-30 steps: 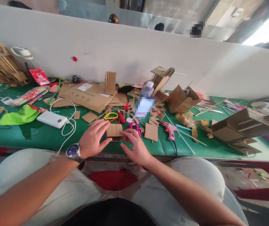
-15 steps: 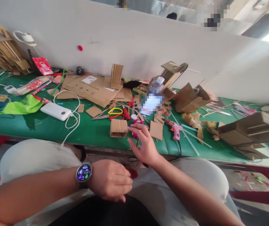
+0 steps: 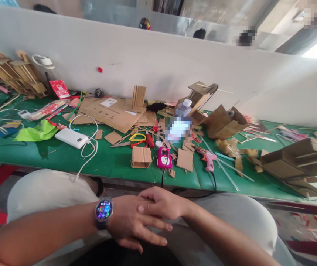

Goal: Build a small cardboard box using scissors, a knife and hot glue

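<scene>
Both hands are together above my lap, in front of the bench. My left hand (image 3: 130, 220), with a lit smartwatch (image 3: 104, 210) on its wrist, is palm down, its fingers spread and holding nothing. Across its far side lies my right hand (image 3: 164, 201), closed on it, the thumb on its back; its other fingers are partly hidden. Beyond them on the bench stand a small open cardboard box (image 3: 141, 158) and a pink penguin-like device (image 3: 164, 158) with a black cable. A square cardboard piece (image 3: 184, 160) and a pink glue gun (image 3: 208, 159) lie to the right.
On the green bench (image 3: 114, 162) are a white power bank (image 3: 72, 138), scissors (image 3: 137, 138), a water bottle (image 3: 184, 108) and flat cardboard (image 3: 105, 111). Larger cardboard constructions (image 3: 294, 159) stand at right. A white partition (image 3: 72, 51) rises behind.
My right hand has drawn back from beside the small cardboard box onto my left hand. The left hand's fingers have spread. The pink device is now uncovered, and the view has shifted slightly.
</scene>
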Demonstrator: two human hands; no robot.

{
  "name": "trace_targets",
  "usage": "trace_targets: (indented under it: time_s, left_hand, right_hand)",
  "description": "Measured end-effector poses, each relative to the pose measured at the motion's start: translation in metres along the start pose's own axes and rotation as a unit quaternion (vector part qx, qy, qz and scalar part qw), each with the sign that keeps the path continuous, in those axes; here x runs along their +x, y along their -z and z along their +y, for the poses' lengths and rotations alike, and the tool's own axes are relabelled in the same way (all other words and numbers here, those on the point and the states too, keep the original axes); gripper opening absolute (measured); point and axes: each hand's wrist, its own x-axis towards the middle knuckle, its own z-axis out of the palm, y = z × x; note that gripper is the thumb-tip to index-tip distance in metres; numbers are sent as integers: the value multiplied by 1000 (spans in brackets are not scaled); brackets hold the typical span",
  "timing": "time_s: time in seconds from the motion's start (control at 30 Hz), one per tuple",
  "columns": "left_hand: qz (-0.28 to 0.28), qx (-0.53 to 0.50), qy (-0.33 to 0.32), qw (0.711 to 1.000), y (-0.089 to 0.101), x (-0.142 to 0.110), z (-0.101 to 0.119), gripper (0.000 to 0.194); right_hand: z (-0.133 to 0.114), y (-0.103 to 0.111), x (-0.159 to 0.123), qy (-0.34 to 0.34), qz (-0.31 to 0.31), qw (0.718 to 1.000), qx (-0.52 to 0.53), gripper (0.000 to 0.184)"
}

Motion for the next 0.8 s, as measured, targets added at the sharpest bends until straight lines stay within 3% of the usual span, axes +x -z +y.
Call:
trace_targets:
  time_s: [0.13, 0.23, 0.33, 0.4, 0.47, 0.53, 0.6, 0.67, 0.8]
  left_hand:
    - [-5, 31, -6, 999, 10, 6, 1, 47]
    - [31, 45, 1, 998, 20, 2, 2, 52]
    - [72, 68, 35, 995, 28, -7, -1, 55]
    - [64, 61, 60, 994, 30, -11, -5, 54]
    - [63, 42, 59, 995, 25, -9, -8, 54]
    - [50, 32, 65, 996, 14, -3, -9, 56]
    - [61, 35, 70, 995, 2, 4, -10, 56]
    - [79, 41, 113, 990, -6, 11, -12, 49]
    - [90, 40, 101, 990, 13, 22, -21, 44]
  right_hand:
    - [3, 17, -1, -38, -36, 998, 19, 57]
    - [-1, 37, -11, -30, -22, 999, -17, 38]
    - [-5, 57, -26, 13, 55, 997, -44, 25]
    - [-7, 61, -32, 56, 146, 986, -56, 31]
    - [-8, 54, -32, 107, 246, 961, -65, 41]
    - [-9, 37, -26, 196, 278, 935, -101, 43]
    - [-11, 19, -20, 329, 197, 906, -181, 51]
    - [-12, 8, -18, 388, 106, 884, -237, 65]
    - [-21, 20, -34, 340, 92, 903, -245, 70]
